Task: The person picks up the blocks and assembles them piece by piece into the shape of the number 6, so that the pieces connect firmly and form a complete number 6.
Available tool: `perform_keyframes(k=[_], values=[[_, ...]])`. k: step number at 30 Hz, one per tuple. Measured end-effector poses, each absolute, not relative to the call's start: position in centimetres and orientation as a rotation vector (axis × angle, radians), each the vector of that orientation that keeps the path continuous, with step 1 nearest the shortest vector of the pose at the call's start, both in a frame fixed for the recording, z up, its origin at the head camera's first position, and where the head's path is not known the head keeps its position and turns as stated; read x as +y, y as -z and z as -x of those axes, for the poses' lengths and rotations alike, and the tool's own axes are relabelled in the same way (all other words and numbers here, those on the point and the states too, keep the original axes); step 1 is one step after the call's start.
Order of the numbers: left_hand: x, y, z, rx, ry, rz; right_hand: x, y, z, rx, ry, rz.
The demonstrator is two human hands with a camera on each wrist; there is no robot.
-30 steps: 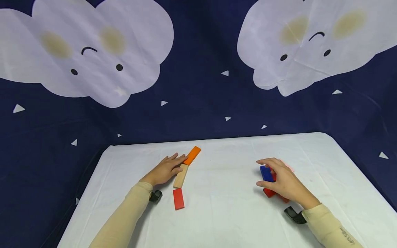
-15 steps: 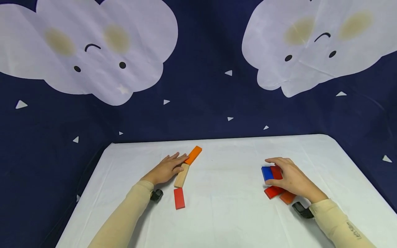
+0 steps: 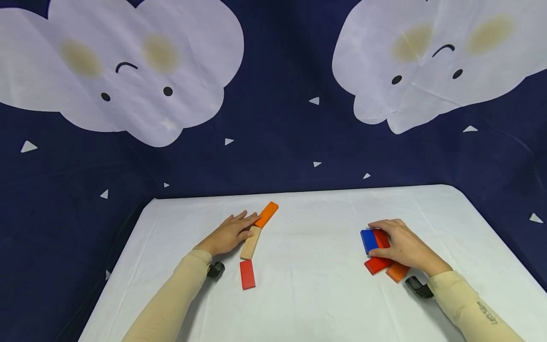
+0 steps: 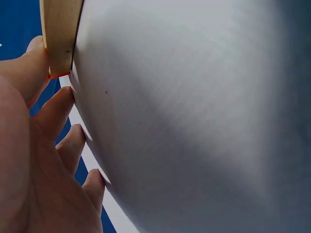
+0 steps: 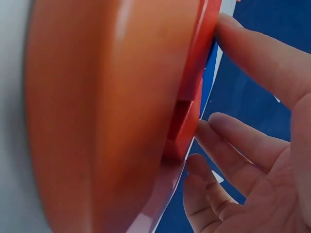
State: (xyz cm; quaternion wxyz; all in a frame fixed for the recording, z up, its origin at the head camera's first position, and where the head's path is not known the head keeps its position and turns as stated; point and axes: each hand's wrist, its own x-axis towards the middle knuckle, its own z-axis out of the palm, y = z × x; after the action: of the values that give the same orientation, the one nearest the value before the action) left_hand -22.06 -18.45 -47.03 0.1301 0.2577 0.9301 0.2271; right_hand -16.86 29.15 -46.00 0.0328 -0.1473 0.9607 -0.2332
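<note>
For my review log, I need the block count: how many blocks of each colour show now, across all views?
Red blocks: 3
Orange blocks: 2
Blue block: 1
Plain wood block: 1
Pink block: 1, partly hidden, seen in the right wrist view
Total: 8 visible; more could be hidden.

FREE: table between tan block and blue block | BLOCKED: tan's left, by left hand; blue's right, by red block

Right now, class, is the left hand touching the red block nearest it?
Apart: the head view shows white tabletop and part of the wooden block between left hand and red block.
</note>
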Motion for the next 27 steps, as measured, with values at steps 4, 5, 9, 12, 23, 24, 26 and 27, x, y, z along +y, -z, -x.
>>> perform_keyframes(k=[4,5,9,12,23,24,26,27], values=[[-18.47,47.04,22.04,2.704,-0.657,-0.752,29.18,46.12,16.99,2.955,0.696,0.474],[-18.47,47.04,22.03,2.704,-0.655,-0.754,29.19,46.14,17.03,2.956,0.691,0.484],[-18.48,47.0,21.99,2.705,-0.654,-0.758,29.27,46.17,17.27,2.953,0.672,0.535],[-18.47,46.94,21.97,2.706,-0.654,-0.758,29.25,46.09,17.47,2.946,0.646,0.577],[-18.43,46.96,22.0,2.702,-0.652,-0.75,28.94,46.07,17.75,2.925,0.625,0.6],[-18.44,46.92,21.97,2.702,-0.654,-0.75,28.92,46.08,17.74,2.928,0.627,0.596],[-18.46,46.95,21.98,2.702,-0.657,-0.753,28.87,46.14,17.75,2.937,0.628,0.593],[-18.47,46.96,21.99,2.703,-0.657,-0.754,28.85,46.18,17.75,2.943,0.629,0.592]])
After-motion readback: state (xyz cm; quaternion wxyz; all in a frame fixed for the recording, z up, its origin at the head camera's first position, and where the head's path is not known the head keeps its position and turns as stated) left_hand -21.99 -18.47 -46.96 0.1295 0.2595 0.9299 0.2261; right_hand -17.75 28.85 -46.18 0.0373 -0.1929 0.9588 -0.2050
